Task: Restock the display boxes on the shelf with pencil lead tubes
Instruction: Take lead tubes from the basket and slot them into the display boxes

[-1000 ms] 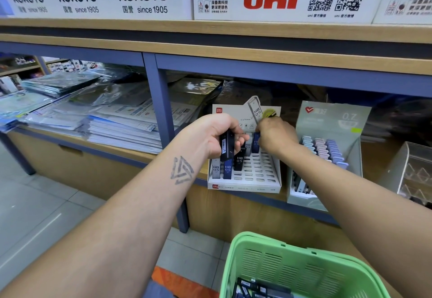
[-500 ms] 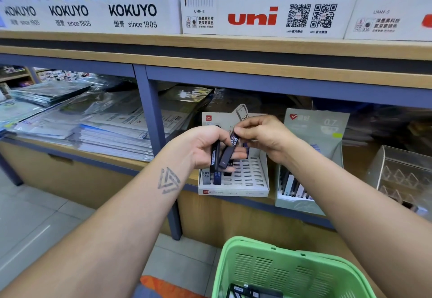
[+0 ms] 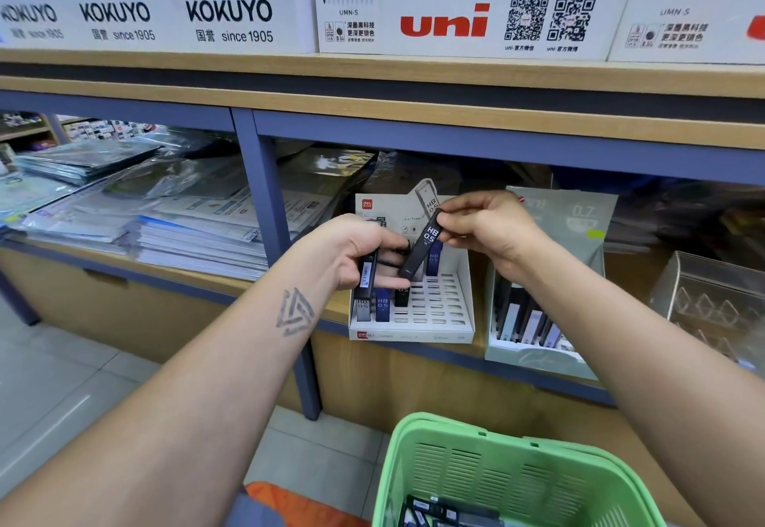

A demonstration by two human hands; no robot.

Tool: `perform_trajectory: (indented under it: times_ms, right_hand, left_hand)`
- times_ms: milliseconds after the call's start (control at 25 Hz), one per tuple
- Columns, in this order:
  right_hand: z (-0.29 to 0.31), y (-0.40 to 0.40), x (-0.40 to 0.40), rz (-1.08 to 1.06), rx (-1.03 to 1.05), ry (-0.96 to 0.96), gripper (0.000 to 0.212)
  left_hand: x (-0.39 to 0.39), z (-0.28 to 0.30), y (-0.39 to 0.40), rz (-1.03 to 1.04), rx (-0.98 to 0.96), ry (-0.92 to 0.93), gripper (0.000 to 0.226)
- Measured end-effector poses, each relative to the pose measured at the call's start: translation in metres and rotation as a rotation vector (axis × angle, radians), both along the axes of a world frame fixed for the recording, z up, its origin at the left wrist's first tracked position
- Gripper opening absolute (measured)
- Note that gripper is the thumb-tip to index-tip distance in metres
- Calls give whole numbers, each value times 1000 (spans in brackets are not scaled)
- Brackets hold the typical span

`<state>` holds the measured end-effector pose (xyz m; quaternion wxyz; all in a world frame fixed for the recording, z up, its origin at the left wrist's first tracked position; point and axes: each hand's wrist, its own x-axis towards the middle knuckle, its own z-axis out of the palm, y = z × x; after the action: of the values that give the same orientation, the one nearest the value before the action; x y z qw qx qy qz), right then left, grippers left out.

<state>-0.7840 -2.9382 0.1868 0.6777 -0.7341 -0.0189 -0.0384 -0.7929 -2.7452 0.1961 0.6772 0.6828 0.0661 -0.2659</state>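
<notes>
a black "hb 0.5" pencil lead tube (image 3: 423, 246) tilts above the white slotted cardboard display box (image 3: 430, 311) — a few tubes stand inside.

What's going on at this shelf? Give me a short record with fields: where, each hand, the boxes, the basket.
place: stationery shop shelf
left hand: grips spare tubes, dark ones
right hand: pinches the top of a black HB 0.5 tube, tilted, above the box
white display box: slotted tray, a few tubes standing in it, many slots unfilled
grey-green box: marked 0.7, to the right, holds tubes
green basket: below, more tubes at its bottom
</notes>
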Motion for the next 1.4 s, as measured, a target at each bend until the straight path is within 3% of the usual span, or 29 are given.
perform_trajectory:
  times_ms: [160, 320, 480, 800, 960, 1040, 1120, 1280, 1400]
  right_hand:
    - [-4, 4, 0, -31, -385, -110, 12]
    - [-32, 18, -10, -64, -745, -318, 15]
    - [-52, 29, -15, -43, -745, -376, 12]
    - [-51, 32, -17, 79, -764, -302, 15]
    - [-62, 36, -15, 9, -887, -330, 16]
    - [-61, 37, -15, -14, -964, -347, 17]
    - [-53, 36, -14, -11, -883, -319, 19]
    - [-23, 34, -20, 54, -140, -100, 14]
    - [-15, 33, -24, 168, -16, -52, 16]
  left_hand:
    - [7, -2, 3, 139, 215, -155, 5]
    - [-1, 5, -3, 90, 147, -35, 27]
    - [-7, 9, -1, 80, 24, -1, 23]
    - [-3, 1, 10, 144, 66, -37, 20]
    - [-4, 1, 15, 114, -2, -66, 6]
    - [-3, 0, 17, 122, -18, -102, 21]
    - [-3, -1, 19, 130, -26, -134, 34]
    - [-10, 2, 15, 108, -48, -166, 17]
    - [-9, 1, 11, 82, -131, -130, 21]
